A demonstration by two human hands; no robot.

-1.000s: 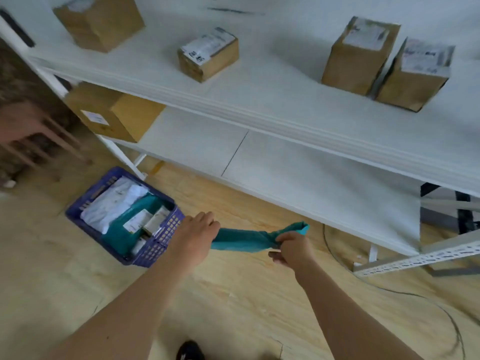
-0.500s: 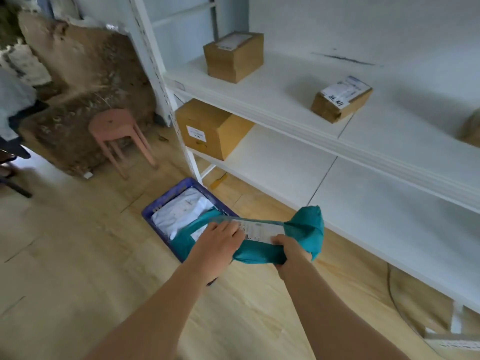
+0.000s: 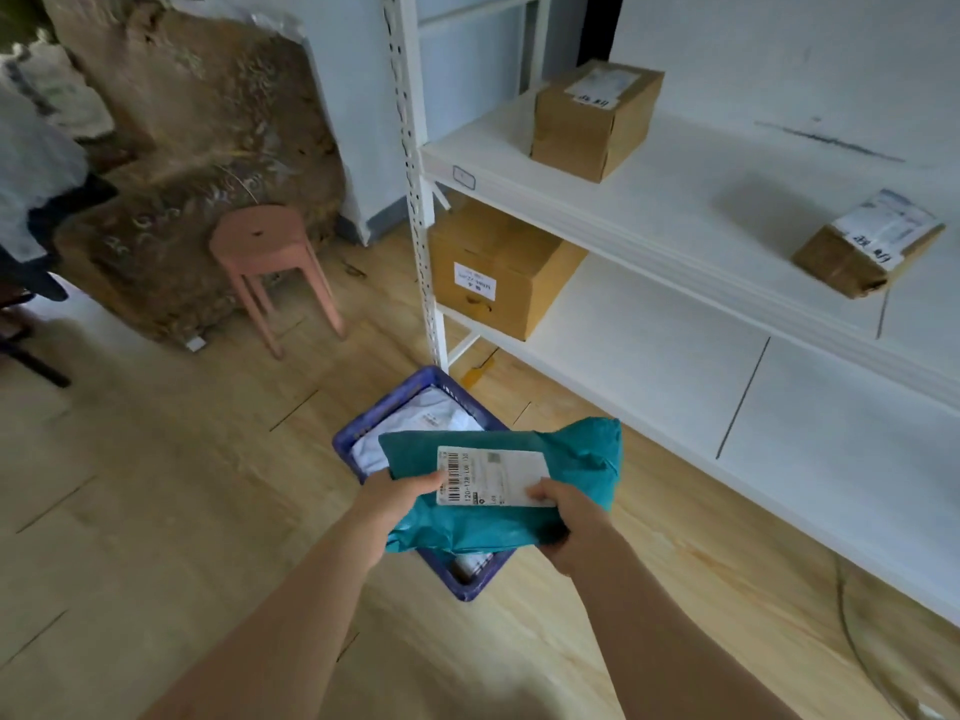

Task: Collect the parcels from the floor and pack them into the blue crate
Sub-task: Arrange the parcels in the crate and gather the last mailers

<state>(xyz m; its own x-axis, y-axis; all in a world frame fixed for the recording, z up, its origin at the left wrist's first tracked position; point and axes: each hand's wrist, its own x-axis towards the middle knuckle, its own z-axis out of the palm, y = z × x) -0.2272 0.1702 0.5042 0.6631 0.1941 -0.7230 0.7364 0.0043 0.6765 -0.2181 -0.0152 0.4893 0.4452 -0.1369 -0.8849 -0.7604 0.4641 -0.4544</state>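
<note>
Teal parcel [image 3: 576, 459] over half-hidden blue crate [image 3: 387, 405]

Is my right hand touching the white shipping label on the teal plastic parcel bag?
Touching. The head view shows the right hand gripping the teal plastic parcel bag, its thumb on the lower right corner of the white shipping label.
</note>
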